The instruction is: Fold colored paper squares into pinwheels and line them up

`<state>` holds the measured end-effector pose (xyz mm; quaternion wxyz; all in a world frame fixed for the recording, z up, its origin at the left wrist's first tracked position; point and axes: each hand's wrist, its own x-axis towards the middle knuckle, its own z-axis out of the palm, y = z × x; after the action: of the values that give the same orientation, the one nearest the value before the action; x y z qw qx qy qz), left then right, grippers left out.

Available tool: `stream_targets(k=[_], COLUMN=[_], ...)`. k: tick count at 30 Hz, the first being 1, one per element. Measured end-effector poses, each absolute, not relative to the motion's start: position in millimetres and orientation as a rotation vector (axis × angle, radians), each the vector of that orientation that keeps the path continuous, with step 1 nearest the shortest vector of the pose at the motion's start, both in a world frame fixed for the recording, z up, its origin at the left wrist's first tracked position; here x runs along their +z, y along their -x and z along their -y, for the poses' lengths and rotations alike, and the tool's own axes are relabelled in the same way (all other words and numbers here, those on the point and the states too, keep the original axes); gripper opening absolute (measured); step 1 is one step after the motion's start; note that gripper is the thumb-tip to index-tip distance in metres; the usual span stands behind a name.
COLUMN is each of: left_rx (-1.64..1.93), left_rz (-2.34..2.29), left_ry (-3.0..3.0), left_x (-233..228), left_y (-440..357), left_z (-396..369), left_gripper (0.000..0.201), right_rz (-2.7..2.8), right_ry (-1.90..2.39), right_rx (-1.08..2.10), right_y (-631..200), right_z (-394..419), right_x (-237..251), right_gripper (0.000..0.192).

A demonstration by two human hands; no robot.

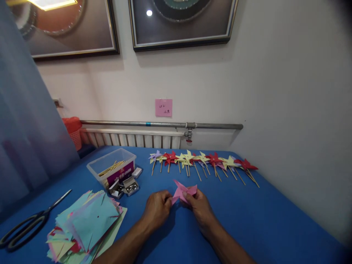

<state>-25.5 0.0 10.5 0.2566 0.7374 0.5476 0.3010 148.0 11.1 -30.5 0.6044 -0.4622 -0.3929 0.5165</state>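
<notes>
Over the middle of the blue table, a pink paper pinwheel [180, 190] with folded blades is held between both hands. My left hand [159, 206] pinches its lower left blade tip, fingers closed. My right hand [200, 209] grips the other side, with the thumb pressed near its centre; the fingers behind the paper are partly hidden. No stick shows on this pinwheel. Left of my hands lies a stack of cut paper squares [95, 216], a light blue one on top. Small open boxes of metal pins [131, 186] sit beyond it.
Finished pinwheels on sticks [187, 157] lie in a row along the table's far side. A clear plastic box [93, 165] holds wooden sticks [112, 168]. Black-handled scissors [35, 222] lie at the left. Behind the blue table [247, 220] are a radiator [132, 137] and a pipe.
</notes>
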Motion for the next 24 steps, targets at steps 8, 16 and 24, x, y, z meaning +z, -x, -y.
stream_targets(k=[8,16,24], left_rx=[0.729,0.75,0.742], left_rz=[-1.557,-1.552,-1.546], left_ry=[-2.034,-2.047,-2.038], left_x=[13.6,14.3,13.8], left_y=[25.9,27.3,28.3], left_z=[2.0,5.2,4.4], left_gripper=[0.023,0.021,0.023], right_rz=[0.903,0.901,0.907], right_ry=[1.051,1.032,1.046], right_rx=[1.204,1.216,1.202], right_y=[-145.3,-143.8,-144.1], right_z=[-8.1,-7.9,-6.8], right_x=[-25.8,-23.5,-21.7], right_gripper=[0.043,0.04,0.037])
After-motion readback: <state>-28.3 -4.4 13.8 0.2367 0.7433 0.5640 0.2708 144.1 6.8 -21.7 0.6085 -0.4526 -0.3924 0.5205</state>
